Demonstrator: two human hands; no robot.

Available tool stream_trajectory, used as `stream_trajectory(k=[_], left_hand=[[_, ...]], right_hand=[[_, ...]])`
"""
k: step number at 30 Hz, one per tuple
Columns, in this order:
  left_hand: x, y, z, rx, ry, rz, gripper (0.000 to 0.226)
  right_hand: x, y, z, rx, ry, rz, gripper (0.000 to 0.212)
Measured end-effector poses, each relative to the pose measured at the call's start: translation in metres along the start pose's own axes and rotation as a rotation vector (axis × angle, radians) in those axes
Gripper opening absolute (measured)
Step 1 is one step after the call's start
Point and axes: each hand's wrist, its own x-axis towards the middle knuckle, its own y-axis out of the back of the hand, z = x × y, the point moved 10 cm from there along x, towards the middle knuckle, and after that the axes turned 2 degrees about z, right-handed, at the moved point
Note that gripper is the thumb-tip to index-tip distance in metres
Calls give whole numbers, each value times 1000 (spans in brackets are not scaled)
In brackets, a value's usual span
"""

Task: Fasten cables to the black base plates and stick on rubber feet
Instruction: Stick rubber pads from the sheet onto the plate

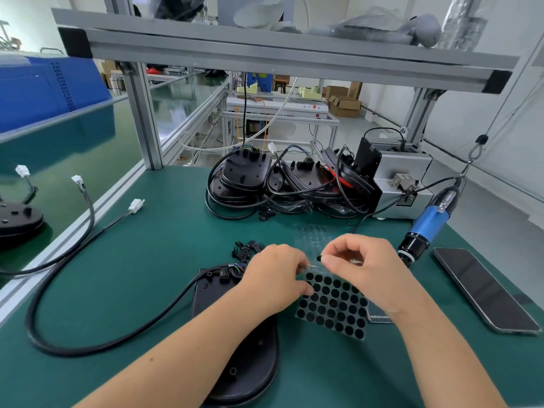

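At the lower centre of the frame we are holding the sheet of rubber feet (pixel 332 307) by its upper edge, our left hand (pixel 275 276) pinching it with curled fingers. Our right hand (pixel 357 262) is pinching one black foot (pixel 319 257) between thumb and forefinger just above the sheet. The black base plate (pixel 250 357) is lying under our left forearm, its cable (pixel 88 346) looping toward the left.

I count one dark flat smartphone (pixel 485 290), one blue electric screwdriver (pixel 429 222), and three white cable connectors (pixel 136 205) on my table.
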Motion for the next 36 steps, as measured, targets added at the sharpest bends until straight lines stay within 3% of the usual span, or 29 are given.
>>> stream_trajectory(k=[4, 7, 11, 15, 24, 36], left_hand=[[-3, 2, 4, 252, -58, -46, 56], [-4, 21, -9, 262, -56, -78, 69], [-17, 68, -49, -48, 11, 84, 36], [-41, 89, -103, -287, 159, 347, 21], [-52, 58, -126, -395, 205, 327, 21], [-52, 52, -130, -431, 218, 317, 22]], right_hand=[[-1, -10, 9, 160, -150, -38, 18], [-4, -30, 11, 220, -248, -107, 21], [-18, -73, 6, 235, -334, -285, 23], [-27, -103, 4, 165, -368, -362, 24], [-30, -111, 15, 200, -478, -294, 22], [-32, -108, 16, 133, -424, -215, 22]])
